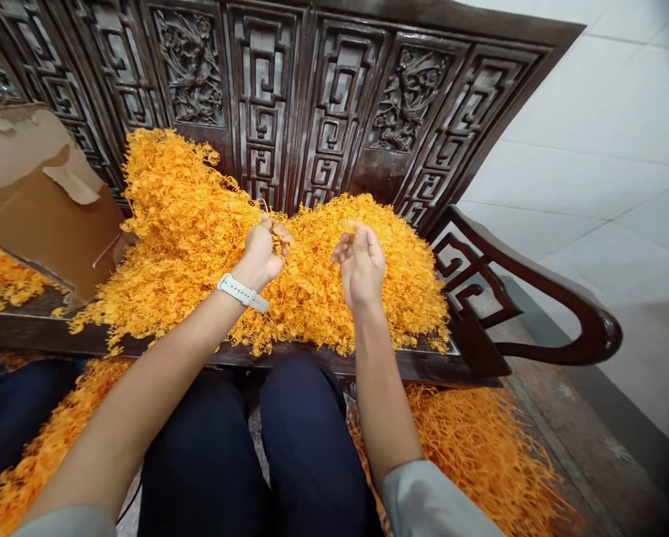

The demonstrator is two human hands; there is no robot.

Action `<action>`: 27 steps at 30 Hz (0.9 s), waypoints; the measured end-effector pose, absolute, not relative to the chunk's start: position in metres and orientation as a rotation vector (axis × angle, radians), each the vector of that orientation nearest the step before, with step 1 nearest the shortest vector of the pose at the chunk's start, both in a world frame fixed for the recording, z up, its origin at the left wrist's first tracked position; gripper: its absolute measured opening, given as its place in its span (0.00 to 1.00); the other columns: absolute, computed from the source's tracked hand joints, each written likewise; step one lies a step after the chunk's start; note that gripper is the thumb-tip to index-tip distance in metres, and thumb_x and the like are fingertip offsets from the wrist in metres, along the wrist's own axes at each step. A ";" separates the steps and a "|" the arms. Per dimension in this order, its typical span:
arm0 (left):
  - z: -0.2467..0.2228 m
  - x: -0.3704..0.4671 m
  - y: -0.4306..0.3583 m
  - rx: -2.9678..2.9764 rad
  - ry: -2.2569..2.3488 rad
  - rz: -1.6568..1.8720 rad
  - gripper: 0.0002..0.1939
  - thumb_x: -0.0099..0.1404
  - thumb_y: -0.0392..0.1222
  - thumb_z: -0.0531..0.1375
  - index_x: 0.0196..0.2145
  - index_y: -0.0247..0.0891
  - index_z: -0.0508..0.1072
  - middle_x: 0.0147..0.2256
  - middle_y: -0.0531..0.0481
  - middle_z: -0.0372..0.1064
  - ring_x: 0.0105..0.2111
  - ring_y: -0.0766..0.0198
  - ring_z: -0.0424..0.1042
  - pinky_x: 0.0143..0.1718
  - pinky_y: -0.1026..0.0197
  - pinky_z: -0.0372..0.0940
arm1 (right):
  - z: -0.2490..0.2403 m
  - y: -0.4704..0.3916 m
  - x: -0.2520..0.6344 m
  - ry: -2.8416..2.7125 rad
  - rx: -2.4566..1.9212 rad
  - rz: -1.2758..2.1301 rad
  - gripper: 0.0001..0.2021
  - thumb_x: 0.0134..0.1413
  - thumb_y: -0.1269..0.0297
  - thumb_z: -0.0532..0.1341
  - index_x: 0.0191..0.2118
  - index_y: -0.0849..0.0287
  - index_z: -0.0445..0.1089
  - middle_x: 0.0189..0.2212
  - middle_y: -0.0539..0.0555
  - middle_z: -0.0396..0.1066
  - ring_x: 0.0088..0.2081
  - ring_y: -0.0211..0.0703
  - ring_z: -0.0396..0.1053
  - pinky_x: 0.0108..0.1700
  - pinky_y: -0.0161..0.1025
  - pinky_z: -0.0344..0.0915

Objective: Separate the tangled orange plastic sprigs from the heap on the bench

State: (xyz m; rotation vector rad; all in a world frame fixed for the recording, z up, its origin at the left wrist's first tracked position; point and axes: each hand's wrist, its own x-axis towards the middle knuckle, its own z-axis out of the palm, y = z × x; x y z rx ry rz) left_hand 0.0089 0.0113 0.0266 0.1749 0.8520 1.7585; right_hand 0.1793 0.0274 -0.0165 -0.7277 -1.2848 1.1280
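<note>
The thin orange strand sat at the centre of the frame, its tip rising above the fingers and its long axis running roughly up and down, the lower end hidden. The left hand pinched it, fingers close together. The right hand, just right of centre, had its fingers curled towards the thumb; whether it held anything could not be told. Beneath both spread a heap of orange pieces on the dark wooden bench. At left stood a torn cardboard box; more orange pieces showed along its lower edge, inside or beside it being unclear.
</note>
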 end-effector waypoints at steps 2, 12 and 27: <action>0.028 0.011 0.009 0.190 0.930 1.771 0.19 0.84 0.44 0.51 0.31 0.41 0.62 0.20 0.57 0.61 0.18 0.71 0.64 0.21 0.67 0.55 | -0.027 0.045 0.187 -1.469 -1.004 0.840 0.31 0.60 0.29 0.62 0.52 0.53 0.73 0.50 0.61 0.71 0.43 0.47 0.72 0.47 0.47 0.73; 0.017 0.041 0.008 0.342 0.917 1.704 0.23 0.84 0.45 0.50 0.28 0.40 0.58 0.17 0.58 0.55 0.15 0.73 0.55 0.18 0.68 0.49 | -0.033 -0.001 0.164 -1.865 -0.613 0.873 0.25 0.72 0.46 0.60 0.26 0.56 0.60 0.23 0.45 0.58 0.27 0.36 0.55 0.32 0.38 0.53; 0.025 0.000 0.005 0.296 0.703 1.824 0.17 0.81 0.36 0.52 0.31 0.38 0.69 0.32 0.44 0.79 0.35 0.62 0.82 0.36 0.62 0.76 | -0.012 0.027 0.200 -0.820 -0.521 1.899 0.07 0.67 0.63 0.61 0.39 0.59 0.76 0.29 0.48 0.69 0.24 0.30 0.53 0.25 0.30 0.58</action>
